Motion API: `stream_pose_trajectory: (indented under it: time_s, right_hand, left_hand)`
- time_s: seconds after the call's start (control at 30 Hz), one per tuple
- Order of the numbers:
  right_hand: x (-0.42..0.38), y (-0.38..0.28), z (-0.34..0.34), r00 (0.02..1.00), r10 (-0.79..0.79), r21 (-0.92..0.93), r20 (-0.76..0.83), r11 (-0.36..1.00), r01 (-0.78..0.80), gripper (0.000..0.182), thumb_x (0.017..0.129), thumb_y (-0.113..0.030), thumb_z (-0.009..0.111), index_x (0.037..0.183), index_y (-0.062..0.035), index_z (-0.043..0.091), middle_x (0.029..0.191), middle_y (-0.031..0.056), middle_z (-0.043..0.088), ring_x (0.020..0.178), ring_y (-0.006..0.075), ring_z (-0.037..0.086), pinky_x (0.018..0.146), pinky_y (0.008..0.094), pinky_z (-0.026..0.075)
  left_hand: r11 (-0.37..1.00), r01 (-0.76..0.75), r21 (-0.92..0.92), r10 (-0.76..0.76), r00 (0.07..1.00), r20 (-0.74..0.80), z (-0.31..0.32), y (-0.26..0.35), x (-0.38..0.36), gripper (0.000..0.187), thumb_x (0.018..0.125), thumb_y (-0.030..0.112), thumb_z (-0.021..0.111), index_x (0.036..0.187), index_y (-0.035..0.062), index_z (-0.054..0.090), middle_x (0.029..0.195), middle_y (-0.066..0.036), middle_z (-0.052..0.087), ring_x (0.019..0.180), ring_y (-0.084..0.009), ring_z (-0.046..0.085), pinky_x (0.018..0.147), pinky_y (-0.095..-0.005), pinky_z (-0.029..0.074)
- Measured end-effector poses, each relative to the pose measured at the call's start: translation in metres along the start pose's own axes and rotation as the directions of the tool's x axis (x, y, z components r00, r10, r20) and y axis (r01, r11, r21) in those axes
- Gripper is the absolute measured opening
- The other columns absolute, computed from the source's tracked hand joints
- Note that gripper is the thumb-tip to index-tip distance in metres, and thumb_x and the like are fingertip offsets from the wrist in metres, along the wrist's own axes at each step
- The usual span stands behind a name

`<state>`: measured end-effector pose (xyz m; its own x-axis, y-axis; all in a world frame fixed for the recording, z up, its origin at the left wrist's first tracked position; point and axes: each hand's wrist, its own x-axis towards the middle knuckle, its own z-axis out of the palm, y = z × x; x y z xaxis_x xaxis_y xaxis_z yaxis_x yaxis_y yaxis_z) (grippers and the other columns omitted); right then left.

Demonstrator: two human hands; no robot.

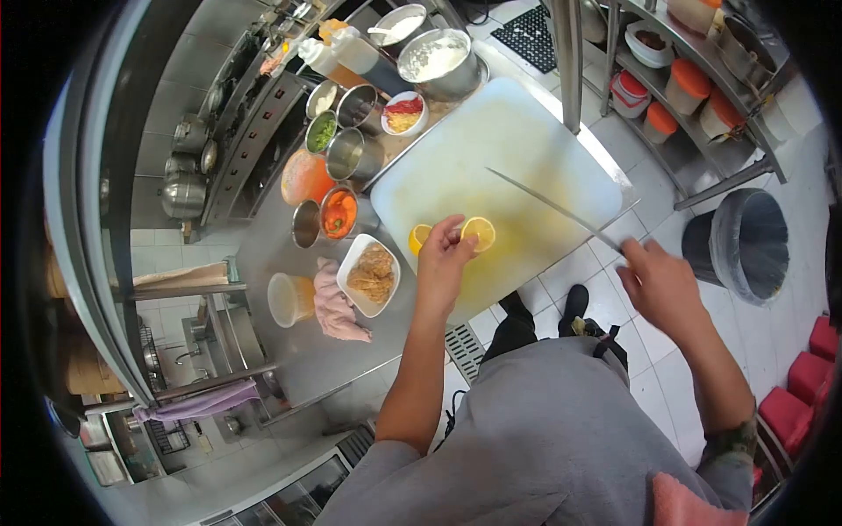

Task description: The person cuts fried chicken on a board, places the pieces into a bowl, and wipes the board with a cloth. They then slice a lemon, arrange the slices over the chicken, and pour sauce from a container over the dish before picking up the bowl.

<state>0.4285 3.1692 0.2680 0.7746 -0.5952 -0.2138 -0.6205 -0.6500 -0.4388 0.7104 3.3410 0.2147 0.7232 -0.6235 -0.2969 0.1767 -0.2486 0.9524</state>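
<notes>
My left hand (442,263) is over the near-left part of the white cutting board (491,131). Its thumb and fingers are closed on a lemon half (479,234), whose cut face is turned up. Just left of those fingers lies another lemon piece (419,238), partly covered by the hand. My right hand (660,285), off the board's right side, grips a long knife (554,205) by the handle. The blade slants over the board, its tip pointing to the far left, apart from the lemon. Yellowish wet stains mark the board.
Left of the board stand a white bowl of raw meat (373,279), a pink cloth (336,302), metal cups of sauce and chopped greens (322,131), squeeze bottles (360,51) and a metal pot of white powder (434,66). A lined bin (745,245) and shelves (675,101) are at right.
</notes>
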Motion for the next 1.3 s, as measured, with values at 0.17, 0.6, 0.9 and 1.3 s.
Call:
stream_pose_trajectory:
  time_s: [0.17, 0.6, 0.9, 1.3]
  right_hand:
    - [0.109, -0.020, 0.051, 0.969, -0.180, -0.071, -0.172, 0.983, 0.170, 0.021, 0.094, -0.017, 0.061, 0.115, -0.0110, 0.061, 0.095, 0.0163, 0.061, 0.088, 0.0354, 0.067, 0.073, 0.0471, 0.054]
    - [0.106, -0.079, 0.038, 0.940, -0.329, 0.894, -0.091, 0.389, 0.223, 0.016, 0.102, -0.015, 0.068, 0.110, -0.0009, 0.066, 0.099, -0.0002, 0.062, 0.088, 0.0053, 0.058, 0.076, 0.0234, 0.048]
    - [0.077, -0.052, 0.003, 0.979, -0.199, 0.960, 0.045, 0.279, 0.013, 0.016, 0.099, -0.018, 0.069, 0.100, -0.0024, 0.066, 0.079, -0.0032, 0.062, 0.068, 0.0029, 0.054, 0.060, 0.0219, 0.046]
    - [0.046, -0.034, -0.011, 0.989, -0.006, 0.915, -0.150, 0.379, 0.141, 0.015, 0.099, -0.014, 0.068, 0.101, 0.0006, 0.066, 0.083, 0.0016, 0.065, 0.068, 0.0059, 0.058, 0.063, 0.0238, 0.049]
  left_hand:
    - [0.977, -0.182, 0.115, 0.175, 0.982, 0.071, 0.005, 0.035, -0.026, 0.021, 0.099, 0.005, 0.067, 0.119, -0.0016, 0.063, 0.106, -0.004, 0.069, 0.094, -0.0096, 0.063, 0.084, -0.0258, 0.052]
    - [0.997, -0.076, -0.009, 0.076, 0.992, 0.104, 0.024, 0.061, -0.034, 0.021, 0.105, 0.017, 0.061, 0.119, 0.0010, 0.063, 0.105, -0.002, 0.066, 0.095, -0.0094, 0.062, 0.087, -0.0262, 0.051]
    - [0.977, 0.173, -0.123, -0.090, 0.861, 0.500, 0.045, 0.067, -0.020, 0.022, 0.105, 0.019, 0.060, 0.119, 0.0029, 0.065, 0.109, 0.000, 0.066, 0.101, -0.0081, 0.060, 0.093, -0.0284, 0.050]
    - [0.972, -0.151, 0.178, 0.051, 0.882, 0.468, 0.087, 0.086, -0.028, 0.030, 0.093, 0.008, 0.073, 0.120, 0.0018, 0.063, 0.107, -0.001, 0.066, 0.099, -0.0090, 0.062, 0.089, -0.0262, 0.051]
